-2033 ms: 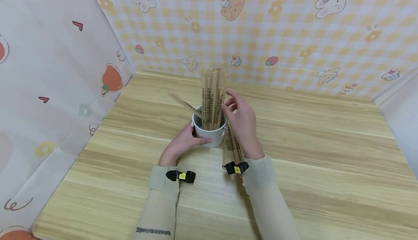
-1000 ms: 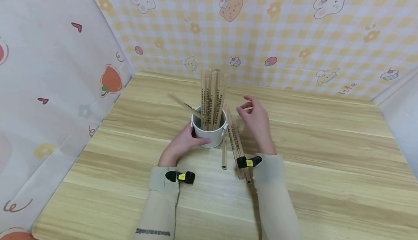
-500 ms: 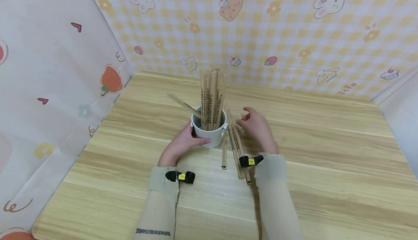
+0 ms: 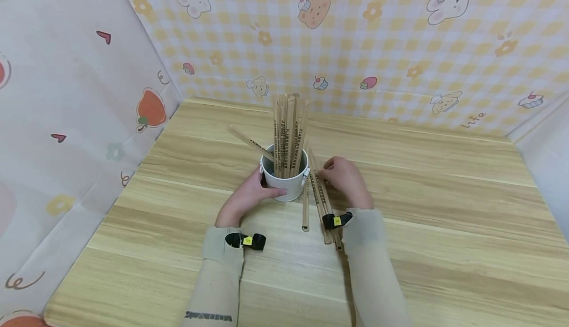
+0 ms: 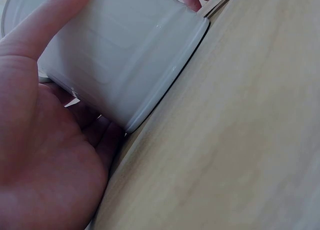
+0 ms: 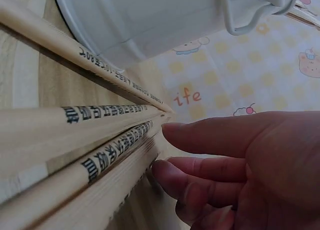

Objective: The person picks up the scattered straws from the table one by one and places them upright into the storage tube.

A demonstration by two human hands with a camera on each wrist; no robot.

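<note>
A small white metal bucket point(image 4: 291, 186) stands on the table, packed with upright paper-wrapped straws point(image 4: 289, 134); one wrapped straw point(image 4: 250, 140) leans far out to the left. My left hand point(image 4: 248, 194) grips the bucket's side, thumb across its front and fingers round the far side, as the left wrist view also shows. To the right, several loose wrapped straws point(image 4: 317, 193) lie on the table. My right hand point(image 4: 348, 180) is low beside them. In the right wrist view its thumb and forefinger stand apart, fingertips right at the rightmost wrapped straw point(image 6: 122, 177).
The wood-grain table point(image 4: 444, 228) extends wide on both sides. A yellow checked cloth point(image 4: 391, 65) with cartoon prints backs it, and a white printed cloth point(image 4: 89, 100) hangs on the left. A black camera point(image 4: 246, 240) sits on the left wrist.
My right hand has moved right, away from the straws in the bucket, then down toward the loose straws on the table. My left hand stays on the bucket.
</note>
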